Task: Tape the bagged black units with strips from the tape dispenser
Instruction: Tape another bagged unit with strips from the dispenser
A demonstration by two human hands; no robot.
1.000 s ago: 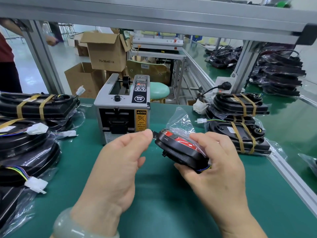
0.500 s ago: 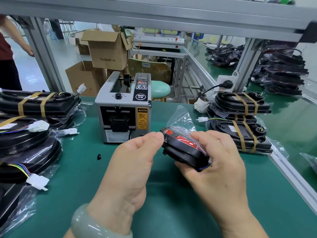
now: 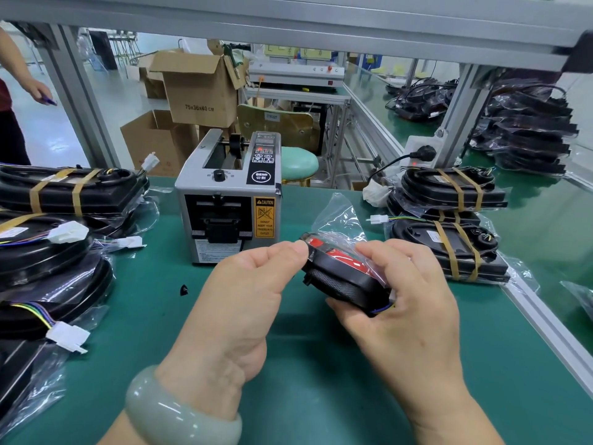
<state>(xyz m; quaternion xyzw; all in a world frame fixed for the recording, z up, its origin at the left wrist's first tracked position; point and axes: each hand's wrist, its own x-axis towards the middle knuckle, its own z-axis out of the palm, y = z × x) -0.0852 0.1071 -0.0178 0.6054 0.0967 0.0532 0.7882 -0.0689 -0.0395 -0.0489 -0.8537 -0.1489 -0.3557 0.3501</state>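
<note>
View: head camera, looking down on the bench.
Bench: green mat inside an aluminium frame.
Task item: bagged black unit, held above the mat just in front of the tape dispenser. It is tilted, with a red patch on its upper face. The loose end of the clear bag stands up behind it.
Left hand: thumb and curled forefinger pressed together on the bag at the unit's left rim. Cannot tell whether a tape strip lies between them.
Right hand: digits curled round the unit's right end, above and below, gripping it. A blue wire shows at the palm.
Tape dispenser: grey box, upright on the mat behind the hands, outlet facing the person. A yellow caution label sits to the right of the outlet.
Right stack: black units, each with two tan tape bands, at the mat's right edge.
Left stack: top unit has two tan bands. The bagged units below it have white connectors.
Scrap: small black bit on the mat, left of the left hand.
Bracelet: pale green, on the left wrist.
Background: cardboard boxes and a green stool.
</note>
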